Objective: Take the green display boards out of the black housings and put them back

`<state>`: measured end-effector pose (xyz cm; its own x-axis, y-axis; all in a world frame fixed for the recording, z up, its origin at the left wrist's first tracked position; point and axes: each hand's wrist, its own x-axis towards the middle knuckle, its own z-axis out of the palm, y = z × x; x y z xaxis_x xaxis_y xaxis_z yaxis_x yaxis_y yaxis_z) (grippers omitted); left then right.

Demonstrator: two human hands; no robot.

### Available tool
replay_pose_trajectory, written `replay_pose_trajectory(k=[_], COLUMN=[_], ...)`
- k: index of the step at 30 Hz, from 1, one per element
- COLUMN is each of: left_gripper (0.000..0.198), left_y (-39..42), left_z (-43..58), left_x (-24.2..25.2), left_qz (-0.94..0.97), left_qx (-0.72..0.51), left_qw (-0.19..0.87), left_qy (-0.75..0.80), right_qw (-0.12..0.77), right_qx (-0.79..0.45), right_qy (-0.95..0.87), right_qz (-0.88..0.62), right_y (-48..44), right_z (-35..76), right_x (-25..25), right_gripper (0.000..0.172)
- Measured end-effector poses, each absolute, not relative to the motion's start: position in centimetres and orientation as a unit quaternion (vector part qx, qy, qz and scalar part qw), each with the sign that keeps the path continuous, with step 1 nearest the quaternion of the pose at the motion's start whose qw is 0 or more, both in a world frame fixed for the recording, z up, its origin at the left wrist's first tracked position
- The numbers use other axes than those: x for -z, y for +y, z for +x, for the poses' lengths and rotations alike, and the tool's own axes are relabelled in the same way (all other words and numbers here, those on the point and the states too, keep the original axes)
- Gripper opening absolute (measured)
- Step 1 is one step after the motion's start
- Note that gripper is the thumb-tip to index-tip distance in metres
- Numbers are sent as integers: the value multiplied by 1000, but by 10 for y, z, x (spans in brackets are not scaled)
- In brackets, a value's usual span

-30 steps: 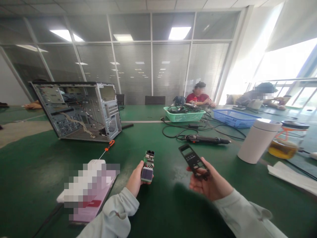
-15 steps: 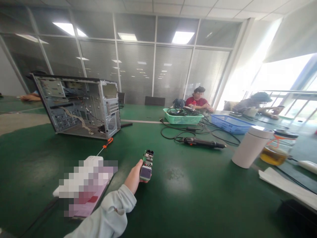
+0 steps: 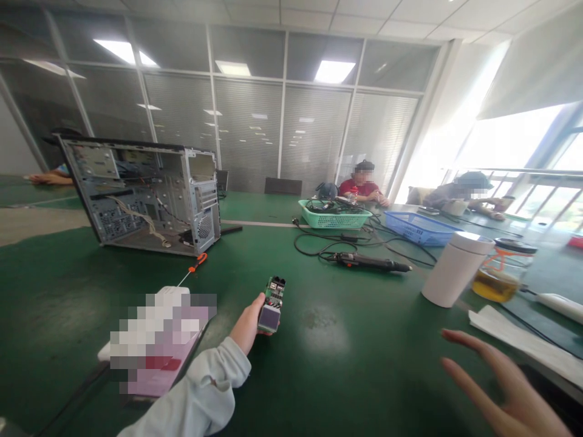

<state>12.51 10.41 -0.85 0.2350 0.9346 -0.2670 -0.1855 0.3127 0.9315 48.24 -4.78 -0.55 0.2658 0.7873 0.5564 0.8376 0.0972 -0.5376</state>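
Note:
My left hand (image 3: 248, 325) is closed round a small green circuit board (image 3: 272, 303), held up over the table. Its lower part carries a dark grey square with a light rim, and small components and connectors sit above that. At the lower right my right hand (image 3: 503, 388) has come into view, fingers apart and nothing between them. It is nearest to some white paper (image 3: 523, 340) and a dark object at the table's edge. Left of my left arm lies a pink-and-white flat item (image 3: 164, 376), partly blurred out, beside a white power strip (image 3: 173, 294).
An opened computer case (image 3: 150, 194) stands at the back left, an orange cable tag (image 3: 198, 263) near it. Further right are a black electric screwdriver (image 3: 371, 263), a green basket of cables (image 3: 334, 217), a blue basket (image 3: 419, 229), a white bottle (image 3: 455, 270) and a jar (image 3: 501, 276). People sit beyond.
My right hand has entered at the lower right with its fingers spread. My left hand keeps hold of the circuit board, nearly in the same place. The view has turned slightly right.

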Motion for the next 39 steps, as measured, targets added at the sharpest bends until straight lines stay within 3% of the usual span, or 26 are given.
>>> replay_pose_trajectory(k=[4, 6, 9, 12, 16, 22, 28, 39], left_gripper=[55, 55, 53, 49, 48, 55, 64, 48], left_y=[102, 97, 86, 75, 68, 67, 74, 79], left_z=[124, 124, 126, 130, 133, 135, 136, 133], left_x=[6, 2, -6, -12, -15, -19, -12, -9], left_qz=[452, 493, 596, 675, 723, 668, 628, 584], left_qx=[-404, -399, -371, -335, -281, -251, -267, -331], left_qw=[651, 626, 556, 502, 495, 588, 633, 619], left_qy=[457, 454, 446, 425, 392, 380, 365, 408], right_qw=[465, 473, 482, 461, 453, 448, 483, 515], right_qx=[-259, -406, -519, -550, -592, -646, -674, -646], right_qy=[-647, -608, -539, -538, -529, -479, -410, -432], right_qz=[-546, -491, -455, -441, -406, -390, -379, -362], right_y=[3, 27, 47, 47, 38, 36, 34, 27], right_z=[389, 350, 314, 299, 300, 303, 310, 310], right_x=[-20, -23, -13, 0, 5, 2, -3, -9], right_gripper=[46, 56, 75, 81, 74, 72, 64, 62])
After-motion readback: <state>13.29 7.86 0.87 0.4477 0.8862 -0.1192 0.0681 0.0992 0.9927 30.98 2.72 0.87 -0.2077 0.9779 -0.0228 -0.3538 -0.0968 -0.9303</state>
